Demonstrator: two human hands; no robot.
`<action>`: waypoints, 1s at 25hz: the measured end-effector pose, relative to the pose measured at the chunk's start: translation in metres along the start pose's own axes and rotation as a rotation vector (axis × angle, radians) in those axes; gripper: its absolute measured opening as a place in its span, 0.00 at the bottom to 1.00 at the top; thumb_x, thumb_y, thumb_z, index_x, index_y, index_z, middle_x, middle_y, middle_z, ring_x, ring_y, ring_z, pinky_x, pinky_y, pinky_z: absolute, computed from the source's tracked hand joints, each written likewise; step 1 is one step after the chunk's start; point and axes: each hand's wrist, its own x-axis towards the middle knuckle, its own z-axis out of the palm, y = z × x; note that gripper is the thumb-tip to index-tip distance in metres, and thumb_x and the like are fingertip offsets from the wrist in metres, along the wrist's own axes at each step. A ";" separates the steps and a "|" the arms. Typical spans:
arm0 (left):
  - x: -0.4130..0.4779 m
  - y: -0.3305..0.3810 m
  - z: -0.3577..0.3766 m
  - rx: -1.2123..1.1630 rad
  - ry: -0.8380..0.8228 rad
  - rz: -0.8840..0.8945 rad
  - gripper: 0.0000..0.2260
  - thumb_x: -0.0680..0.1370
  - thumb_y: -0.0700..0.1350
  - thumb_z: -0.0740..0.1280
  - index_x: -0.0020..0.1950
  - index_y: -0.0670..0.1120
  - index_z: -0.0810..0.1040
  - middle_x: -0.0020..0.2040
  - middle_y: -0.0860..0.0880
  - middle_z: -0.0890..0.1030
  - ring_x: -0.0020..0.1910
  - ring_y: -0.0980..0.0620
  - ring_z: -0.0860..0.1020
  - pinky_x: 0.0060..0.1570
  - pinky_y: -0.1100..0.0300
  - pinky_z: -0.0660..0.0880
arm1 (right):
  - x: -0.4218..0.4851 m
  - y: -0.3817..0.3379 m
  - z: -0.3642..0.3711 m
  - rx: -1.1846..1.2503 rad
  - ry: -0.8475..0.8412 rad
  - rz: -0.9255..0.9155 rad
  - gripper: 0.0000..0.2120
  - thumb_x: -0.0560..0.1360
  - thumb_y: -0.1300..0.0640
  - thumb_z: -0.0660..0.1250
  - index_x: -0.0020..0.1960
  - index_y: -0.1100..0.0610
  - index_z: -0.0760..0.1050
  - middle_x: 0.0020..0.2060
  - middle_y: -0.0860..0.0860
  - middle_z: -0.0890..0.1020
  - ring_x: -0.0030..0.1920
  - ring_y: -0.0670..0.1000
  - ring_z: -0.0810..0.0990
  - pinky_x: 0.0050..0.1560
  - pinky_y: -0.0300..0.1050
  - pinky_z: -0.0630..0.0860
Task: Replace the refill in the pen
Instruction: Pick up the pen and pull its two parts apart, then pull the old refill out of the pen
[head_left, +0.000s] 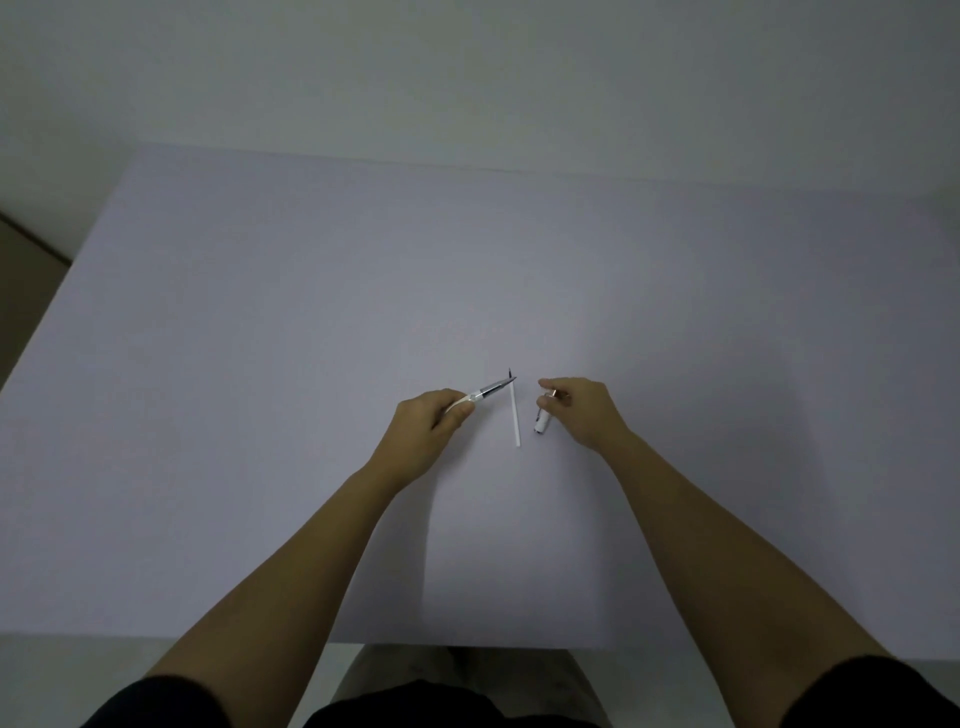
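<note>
My left hand (434, 418) grips a slim pen part (485, 392) with a white body and a dark grey front section, its tip pointing right and away. A white refill (515, 415) with a dark tip lies on the table (311, 312) just right of that part, pointing away from me. My right hand (582, 410) pinches a short white pen piece (543, 422) with a metal end; the piece hangs down toward the table. The two hands are a short way apart, with the refill between them.
The pale table runs wide to both sides and ends at a wall behind. Its near edge (467, 642) is close to my body. Brown floor (26, 291) shows past the left edge.
</note>
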 end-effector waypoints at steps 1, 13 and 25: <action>0.002 0.000 0.000 -0.004 0.009 -0.010 0.09 0.79 0.49 0.60 0.41 0.53 0.74 0.33 0.57 0.74 0.30 0.62 0.71 0.32 0.74 0.66 | 0.004 0.000 0.001 -0.035 -0.012 -0.001 0.16 0.74 0.58 0.67 0.61 0.60 0.76 0.56 0.60 0.80 0.57 0.57 0.77 0.59 0.44 0.69; 0.011 -0.013 0.000 -0.004 0.033 -0.060 0.09 0.79 0.50 0.60 0.44 0.50 0.77 0.35 0.52 0.77 0.30 0.61 0.71 0.33 0.73 0.67 | 0.013 0.006 0.011 0.022 0.138 -0.022 0.14 0.75 0.58 0.66 0.59 0.61 0.75 0.51 0.60 0.78 0.47 0.56 0.79 0.51 0.45 0.72; 0.015 0.024 0.023 0.056 0.099 0.068 0.12 0.80 0.46 0.59 0.47 0.40 0.77 0.35 0.47 0.76 0.33 0.51 0.71 0.34 0.61 0.66 | -0.019 -0.046 0.022 0.773 0.108 -0.046 0.08 0.75 0.56 0.66 0.45 0.59 0.82 0.41 0.52 0.83 0.43 0.44 0.80 0.48 0.31 0.76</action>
